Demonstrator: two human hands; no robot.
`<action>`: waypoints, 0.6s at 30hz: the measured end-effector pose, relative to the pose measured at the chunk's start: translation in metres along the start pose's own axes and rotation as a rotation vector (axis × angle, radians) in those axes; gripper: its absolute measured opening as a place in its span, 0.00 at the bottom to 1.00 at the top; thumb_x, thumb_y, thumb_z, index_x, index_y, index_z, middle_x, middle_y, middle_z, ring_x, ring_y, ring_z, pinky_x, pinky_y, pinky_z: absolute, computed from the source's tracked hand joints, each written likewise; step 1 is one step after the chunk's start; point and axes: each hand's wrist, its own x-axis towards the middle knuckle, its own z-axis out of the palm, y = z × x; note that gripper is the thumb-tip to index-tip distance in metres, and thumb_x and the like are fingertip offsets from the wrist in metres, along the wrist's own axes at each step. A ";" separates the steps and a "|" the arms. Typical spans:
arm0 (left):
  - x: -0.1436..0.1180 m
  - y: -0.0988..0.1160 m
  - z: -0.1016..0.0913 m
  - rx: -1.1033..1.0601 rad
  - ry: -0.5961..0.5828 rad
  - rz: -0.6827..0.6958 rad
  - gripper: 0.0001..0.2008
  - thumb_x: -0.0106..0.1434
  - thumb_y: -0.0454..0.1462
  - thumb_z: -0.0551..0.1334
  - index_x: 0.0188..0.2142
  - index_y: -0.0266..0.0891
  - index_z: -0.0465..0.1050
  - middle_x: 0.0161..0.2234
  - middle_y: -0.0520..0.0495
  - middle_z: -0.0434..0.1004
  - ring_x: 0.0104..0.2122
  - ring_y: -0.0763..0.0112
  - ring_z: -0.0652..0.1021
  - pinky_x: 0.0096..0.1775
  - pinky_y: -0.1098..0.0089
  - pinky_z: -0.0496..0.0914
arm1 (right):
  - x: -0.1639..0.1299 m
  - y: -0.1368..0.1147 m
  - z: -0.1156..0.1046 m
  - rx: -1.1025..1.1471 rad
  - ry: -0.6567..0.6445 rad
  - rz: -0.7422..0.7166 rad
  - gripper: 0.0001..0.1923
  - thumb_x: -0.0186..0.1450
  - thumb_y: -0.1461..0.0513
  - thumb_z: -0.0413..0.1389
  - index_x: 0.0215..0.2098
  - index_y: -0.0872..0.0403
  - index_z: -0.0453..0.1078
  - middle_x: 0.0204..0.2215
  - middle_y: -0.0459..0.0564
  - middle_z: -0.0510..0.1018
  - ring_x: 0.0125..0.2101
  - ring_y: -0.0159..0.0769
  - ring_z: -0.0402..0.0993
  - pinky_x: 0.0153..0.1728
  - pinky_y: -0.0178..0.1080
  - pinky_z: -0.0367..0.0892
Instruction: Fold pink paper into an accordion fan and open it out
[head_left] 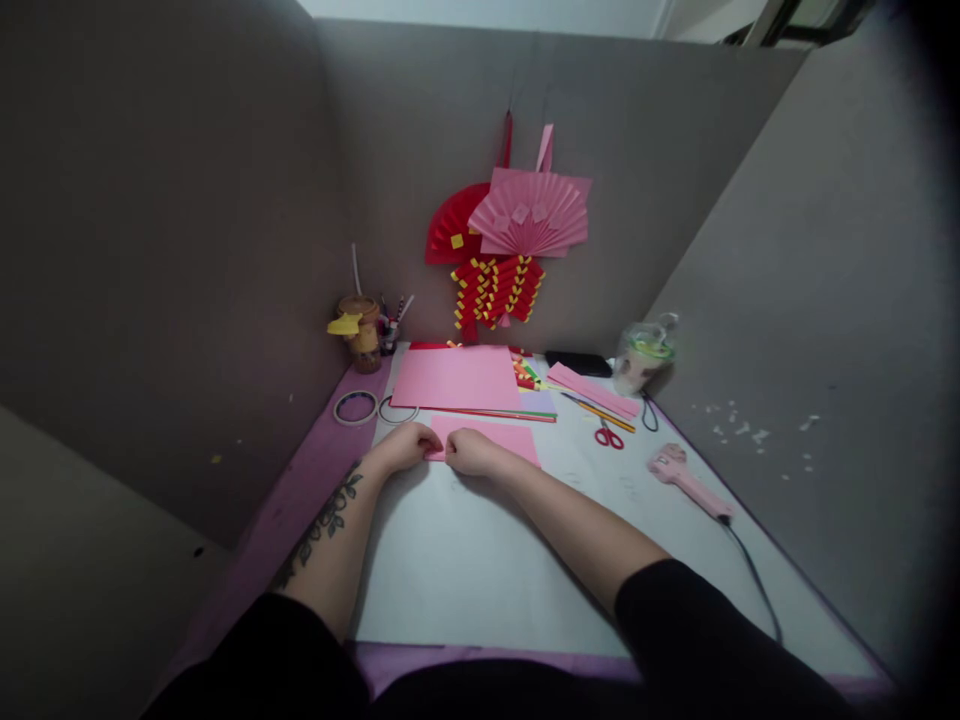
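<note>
On the white-covered table lies a sheet of pink paper [506,436], its near edge turned toward me. My left hand [407,447] pinches that sheet at its left end, near the front edge. Close beside it, my right hand [470,452] is curled with its fingers closed on the same edge, a small gap apart from the left. The fingertips of the right hand are partly hidden. Just behind the hands rests a larger pink sheet [457,378] on top of a stack of coloured paper.
Two tape rolls [355,408] lie at the left. Red-handled scissors [609,433], pencils [600,411], pink strips [592,390] and a pink glue gun [690,481] are at the right. Drink cups [366,335] stand in both back corners. A pink paper fan [531,213] hangs on the grey partition.
</note>
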 end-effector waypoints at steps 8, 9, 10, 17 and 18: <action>0.000 0.004 -0.003 0.012 -0.042 -0.031 0.15 0.56 0.35 0.53 0.35 0.36 0.78 0.31 0.47 0.80 0.31 0.70 0.75 0.34 0.73 0.67 | 0.005 -0.007 -0.005 0.004 -0.037 0.056 0.11 0.59 0.61 0.54 0.37 0.57 0.75 0.32 0.53 0.79 0.30 0.35 0.72 0.26 0.31 0.57; -0.001 0.006 -0.004 0.022 -0.049 -0.028 0.14 0.56 0.37 0.54 0.34 0.36 0.78 0.30 0.48 0.79 0.30 0.70 0.75 0.33 0.73 0.67 | 0.006 -0.007 -0.005 0.004 -0.042 0.063 0.11 0.59 0.62 0.54 0.36 0.57 0.75 0.32 0.53 0.79 0.30 0.35 0.72 0.26 0.31 0.58; -0.001 0.007 -0.004 0.032 -0.055 -0.026 0.14 0.57 0.38 0.54 0.32 0.35 0.77 0.29 0.48 0.79 0.29 0.70 0.75 0.33 0.74 0.66 | 0.007 -0.007 -0.005 0.005 -0.046 0.071 0.11 0.58 0.62 0.54 0.36 0.58 0.75 0.31 0.53 0.79 0.29 0.35 0.72 0.26 0.31 0.58; -0.003 0.017 -0.004 0.221 -0.063 -0.006 0.15 0.58 0.42 0.54 0.32 0.36 0.77 0.30 0.45 0.78 0.29 0.69 0.74 0.31 0.73 0.64 | 0.012 -0.005 -0.004 0.021 -0.072 0.116 0.11 0.56 0.60 0.56 0.34 0.58 0.75 0.28 0.52 0.78 0.27 0.34 0.72 0.25 0.31 0.58; -0.003 0.018 -0.004 0.249 -0.068 -0.003 0.15 0.58 0.42 0.54 0.32 0.37 0.77 0.31 0.45 0.78 0.29 0.69 0.74 0.32 0.73 0.64 | 0.012 -0.005 -0.004 0.023 -0.074 0.118 0.11 0.56 0.60 0.57 0.34 0.58 0.76 0.28 0.52 0.78 0.27 0.35 0.72 0.25 0.31 0.58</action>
